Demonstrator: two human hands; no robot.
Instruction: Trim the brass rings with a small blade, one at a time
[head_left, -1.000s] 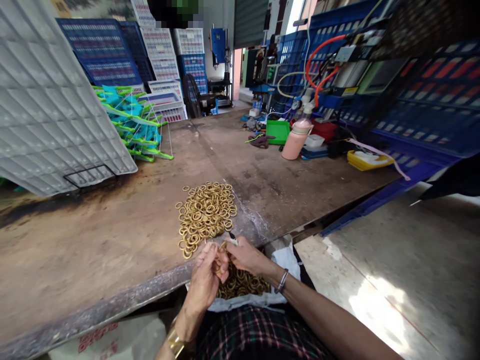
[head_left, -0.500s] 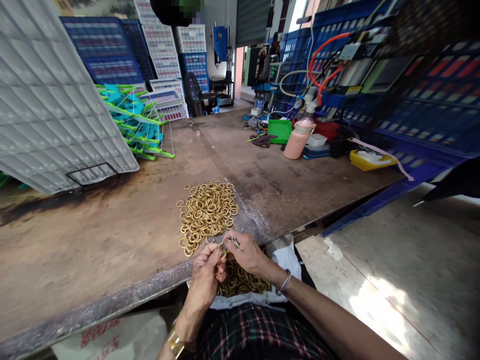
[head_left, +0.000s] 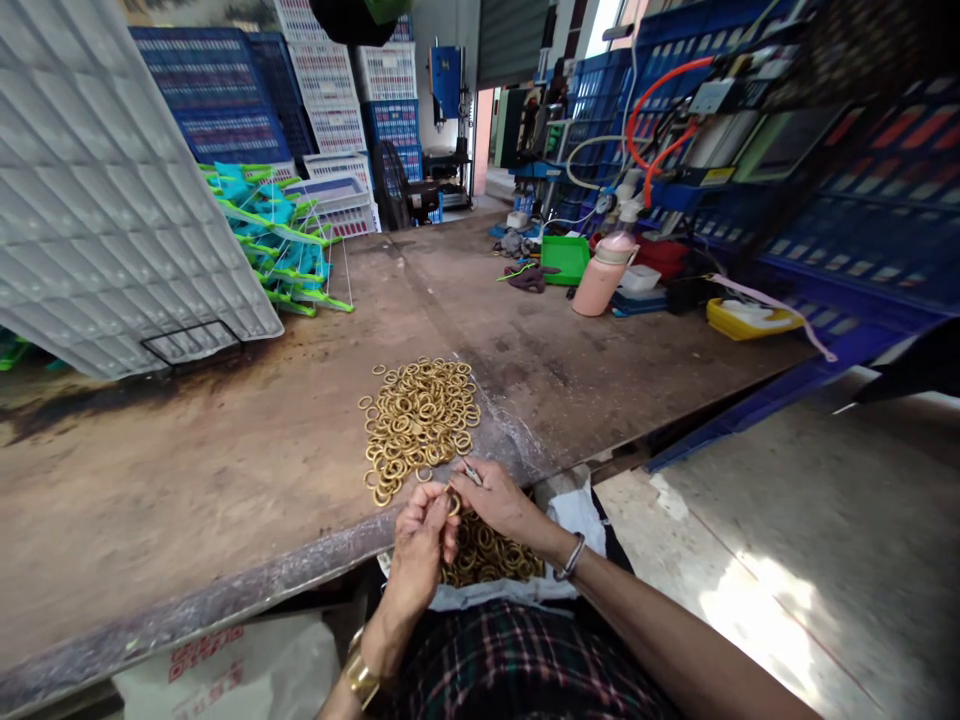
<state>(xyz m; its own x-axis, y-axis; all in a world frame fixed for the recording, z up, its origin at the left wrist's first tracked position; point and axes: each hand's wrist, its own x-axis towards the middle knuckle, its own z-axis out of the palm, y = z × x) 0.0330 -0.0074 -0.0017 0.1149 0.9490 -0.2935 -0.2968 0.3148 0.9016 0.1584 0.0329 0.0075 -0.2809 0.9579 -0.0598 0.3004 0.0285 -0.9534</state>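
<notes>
A heap of brass rings (head_left: 418, 420) lies on the worn wooden table (head_left: 225, 470) near its front edge. Just below the heap, my left hand (head_left: 421, 540) pinches one brass ring (head_left: 452, 500) at its fingertips. My right hand (head_left: 501, 503) meets it from the right and grips a small thin tool (head_left: 472, 472) whose tip points up toward the heap. More brass rings (head_left: 491, 555) fill a white bag (head_left: 570, 530) on my lap, under both hands.
A white grid panel (head_left: 97, 200) leans at the left. Green and teal plastic parts (head_left: 281, 240) lie behind it. A pink bottle (head_left: 604, 275), green tray (head_left: 564, 260) and yellow tray (head_left: 742, 318) stand at the far right edge. Blue and white crates line the back.
Both hands have stayed together at the table edge, shifting slightly up and right with the view. The ring and tool have turned a little between the fingers.
</notes>
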